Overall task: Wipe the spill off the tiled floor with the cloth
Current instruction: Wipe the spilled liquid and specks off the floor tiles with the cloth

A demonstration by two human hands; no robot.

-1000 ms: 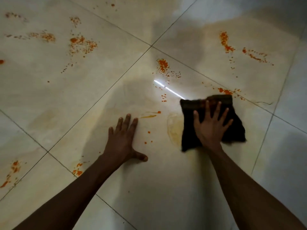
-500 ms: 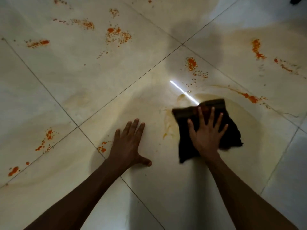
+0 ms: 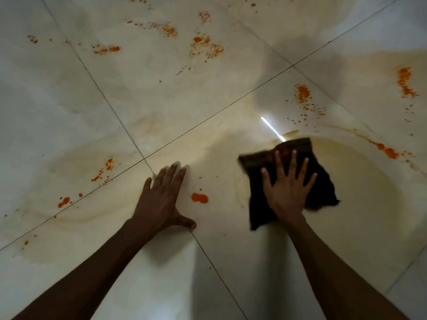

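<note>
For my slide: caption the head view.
Right hand presses a dark square cloth onto the orange-spattered tiled floor; left hand braces flat.

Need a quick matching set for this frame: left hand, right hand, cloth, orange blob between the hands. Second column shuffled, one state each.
Things:
1. left hand
2. right hand
3. cloth
4. orange blob

States:
A. dark, spread on the wet tile
B. pressed flat on the cloth, fingers spread
C. unwiped, on bare tile
D. flat on bare tile, holding nothing

Pairs: 1-D, 2-B, 3-A, 4-C
</note>
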